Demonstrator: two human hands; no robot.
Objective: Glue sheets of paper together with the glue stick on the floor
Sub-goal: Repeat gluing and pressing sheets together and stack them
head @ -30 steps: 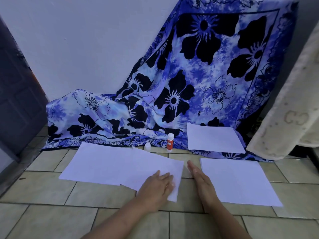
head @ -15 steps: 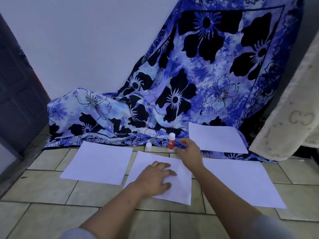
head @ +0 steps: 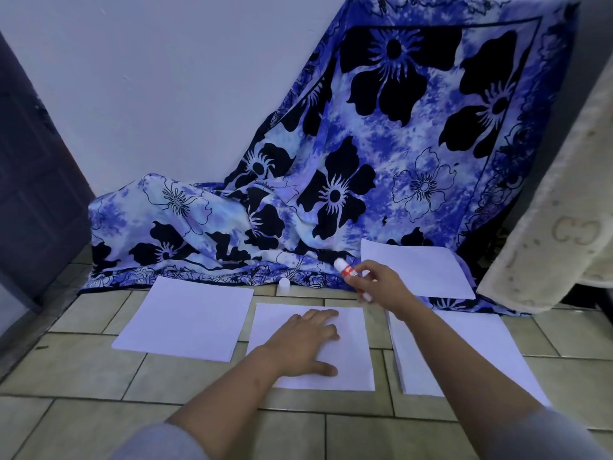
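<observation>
- A tiled floor (head: 99,370) meets a white wall (head: 166,94) draped with a blue flowered cloth (head: 398,154).
- The left hand (head: 305,340) lies flat, fingers spread, on the middle sheet (head: 351,330).
- The right hand (head: 381,287) grips the glue stick (head: 346,270), tilted and held above the floor beyond that sheet.
- Another sheet (head: 185,318) lies to the left, a stack (head: 464,346) to the right, and one sheet (head: 418,270) on the cloth.
- A small white cap (head: 284,284) stands at the cloth's edge.

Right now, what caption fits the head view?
Left hand flat on the middle sheet, right hand holding the glue stick.
</observation>
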